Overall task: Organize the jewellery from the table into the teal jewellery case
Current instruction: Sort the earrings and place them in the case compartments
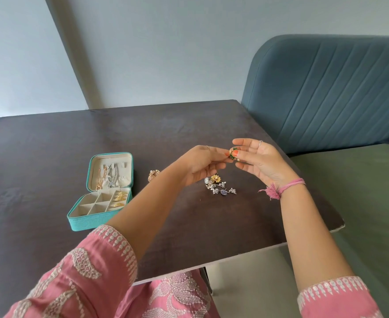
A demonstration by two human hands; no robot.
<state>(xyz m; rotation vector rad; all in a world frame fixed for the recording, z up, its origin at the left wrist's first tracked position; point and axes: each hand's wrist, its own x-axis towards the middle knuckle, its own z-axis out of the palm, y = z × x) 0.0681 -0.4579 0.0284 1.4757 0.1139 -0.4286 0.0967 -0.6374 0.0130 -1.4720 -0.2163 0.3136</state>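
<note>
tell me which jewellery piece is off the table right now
The gold and green earring, pinched between both hands; the rest lies on the table or in the case.

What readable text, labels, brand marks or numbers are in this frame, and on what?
None readable.
Teal jewellery case: no brand or label shows on its outer wall or lid lining.
Gold and green piece pinched between left hand and right hand: no marking legible.
Loose jewellery on the table: too small to tell.
</note>
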